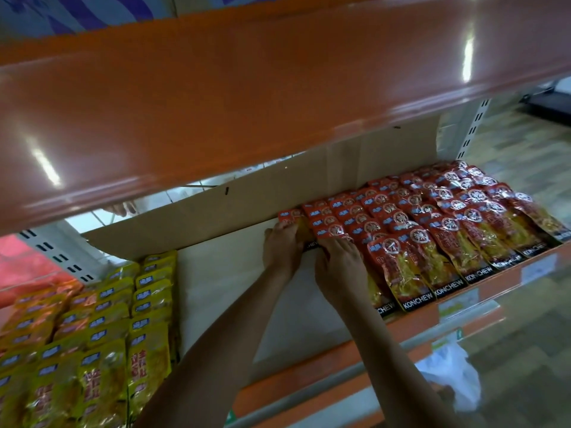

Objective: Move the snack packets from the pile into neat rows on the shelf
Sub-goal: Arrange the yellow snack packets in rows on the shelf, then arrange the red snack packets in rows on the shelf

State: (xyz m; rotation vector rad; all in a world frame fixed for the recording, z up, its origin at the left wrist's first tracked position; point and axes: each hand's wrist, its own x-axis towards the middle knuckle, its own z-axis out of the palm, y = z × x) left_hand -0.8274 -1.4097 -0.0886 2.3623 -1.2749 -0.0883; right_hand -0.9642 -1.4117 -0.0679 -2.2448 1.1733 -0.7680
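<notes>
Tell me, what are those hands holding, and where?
The left hand and right hand clasp a red Konchew packet near its lower end, at the left edge of the red rows.

Two bare forearms reach up and forward from the lower edge of the frame, drawing closer together as they extend. The left hand (282, 246) and right hand (338, 262) lie side by side, nearly touching, backs upward and wrists straight. The left hand's fingers (285, 227) curl down over the lower part of a red snack packet (290, 215). The right hand's fingers (332, 242) are bent at the knuckles with their tips down; whether they grip or merely press cannot be told.
</notes>
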